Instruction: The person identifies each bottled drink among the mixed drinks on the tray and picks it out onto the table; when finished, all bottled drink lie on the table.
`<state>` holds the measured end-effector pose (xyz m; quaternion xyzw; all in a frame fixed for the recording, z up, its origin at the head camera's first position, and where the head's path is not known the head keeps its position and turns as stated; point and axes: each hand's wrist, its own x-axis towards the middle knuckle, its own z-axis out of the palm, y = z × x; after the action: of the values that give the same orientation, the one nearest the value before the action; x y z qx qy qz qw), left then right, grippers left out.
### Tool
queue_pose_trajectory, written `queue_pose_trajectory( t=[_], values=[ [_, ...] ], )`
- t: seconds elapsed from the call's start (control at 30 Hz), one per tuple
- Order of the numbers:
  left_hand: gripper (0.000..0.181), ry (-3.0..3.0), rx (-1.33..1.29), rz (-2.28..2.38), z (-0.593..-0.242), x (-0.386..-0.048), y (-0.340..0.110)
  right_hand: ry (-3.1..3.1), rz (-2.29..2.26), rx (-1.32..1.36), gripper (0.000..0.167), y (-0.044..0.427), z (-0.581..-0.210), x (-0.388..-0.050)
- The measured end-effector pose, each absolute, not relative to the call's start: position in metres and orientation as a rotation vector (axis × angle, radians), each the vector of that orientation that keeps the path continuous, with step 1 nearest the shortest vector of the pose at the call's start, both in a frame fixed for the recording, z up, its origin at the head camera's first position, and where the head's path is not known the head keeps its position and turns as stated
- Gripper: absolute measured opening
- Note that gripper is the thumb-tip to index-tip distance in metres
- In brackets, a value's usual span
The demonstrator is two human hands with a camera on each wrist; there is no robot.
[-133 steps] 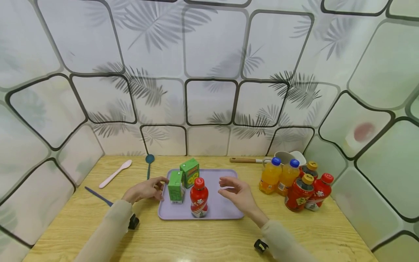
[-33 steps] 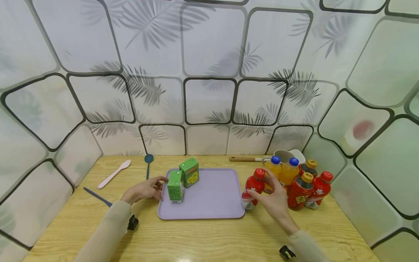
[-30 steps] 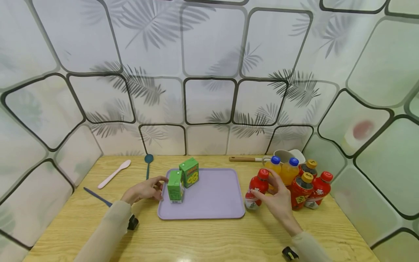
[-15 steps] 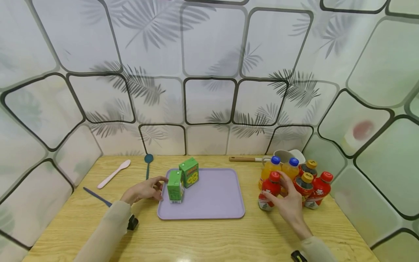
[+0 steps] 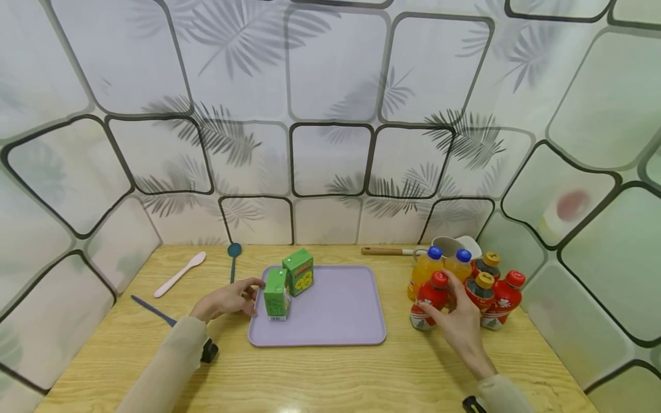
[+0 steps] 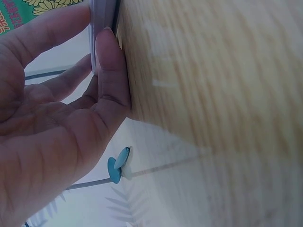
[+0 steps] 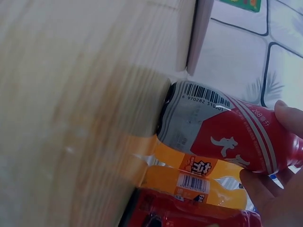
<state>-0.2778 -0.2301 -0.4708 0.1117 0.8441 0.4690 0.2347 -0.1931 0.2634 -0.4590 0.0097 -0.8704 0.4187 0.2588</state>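
Note:
My right hand holds a red drink bottle with a red cap, upright beside the right end of the lilac tray. In the right wrist view, thumb and fingers grip its upper part, and its base is at the table. My left hand pinches the tray's left rim, as the left wrist view shows at the tray edge. On the tray's left side stand two green juice cartons, one behind the other.
Two orange juice bottles, two dark bottles with yellow caps and another red bottle crowd the right. Behind them lies a pan with a wooden handle. A pink spoon, teal spoon and blue utensil lie left.
The red bottle was lifted off the tray and carried right to the table beside the orange bottles; the right hand still grips it. The left hand has stayed at the tray's rim.

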Motion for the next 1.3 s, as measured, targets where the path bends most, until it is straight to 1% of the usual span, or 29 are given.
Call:
queue_pose_trajectory(
  t=[0.27,0.4,0.63,0.83,1.3],
  values=[
    [0.073,2.299,0.292,1.313,-0.472,-0.275,-0.23,-2.331,0.836,0.145,0.087,0.266,-0.462,-0.195],
    [0.073,2.293,0.288,1.318,-0.472,-0.274,-0.229,-2.288,0.752,0.202,0.085,0.268,-0.462,-0.197],
    [0.073,2.32,0.289,1.304,-0.473,-0.274,-0.229,-2.233,0.634,0.194,0.083,0.269,-0.46,-0.197],
    [0.072,2.32,0.294,1.299,-0.472,-0.275,-0.229,-2.253,0.614,0.144,0.081,0.272,-0.457,-0.197],
    [0.069,2.33,0.297,1.284,-0.469,-0.276,-0.229,-2.245,0.629,0.136,0.08,0.285,-0.458,-0.198]
  ],
)
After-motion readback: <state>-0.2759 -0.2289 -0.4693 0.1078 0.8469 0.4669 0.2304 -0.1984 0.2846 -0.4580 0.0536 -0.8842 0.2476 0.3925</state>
